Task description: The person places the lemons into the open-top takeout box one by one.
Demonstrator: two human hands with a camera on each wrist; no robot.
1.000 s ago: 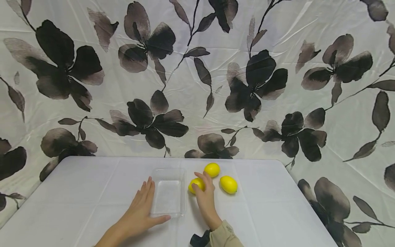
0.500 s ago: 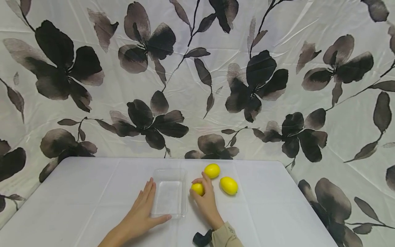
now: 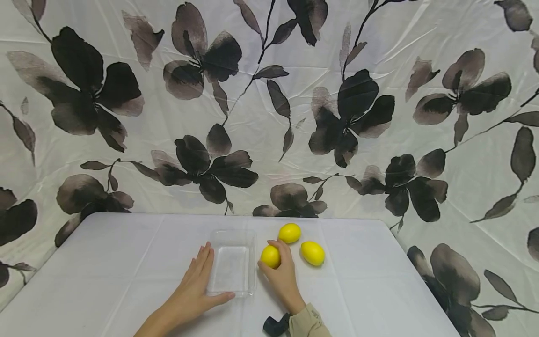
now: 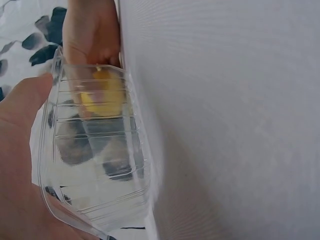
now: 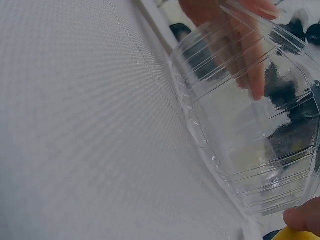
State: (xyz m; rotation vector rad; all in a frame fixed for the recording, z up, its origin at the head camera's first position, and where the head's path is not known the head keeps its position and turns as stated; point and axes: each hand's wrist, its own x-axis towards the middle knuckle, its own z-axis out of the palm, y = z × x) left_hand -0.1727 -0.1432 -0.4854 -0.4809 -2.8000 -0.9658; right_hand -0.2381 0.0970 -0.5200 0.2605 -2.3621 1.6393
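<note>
Of three lemons near the far edge of the table, my right hand pinches the leftmost lemon, its long axis unclear. My left hand, thumb spread wide, touches one clear container, lengthwise from near to far edge.

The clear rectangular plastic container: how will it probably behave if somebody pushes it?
The clear rectangular plastic container looks thin-walled, so it is probably light and would likely slide easily on the white-covered table. Its ribbed sides suggest some stiffness, though they may flex under a squeeze. It stands low on a broad base, so tipping seems unlikely.
</note>
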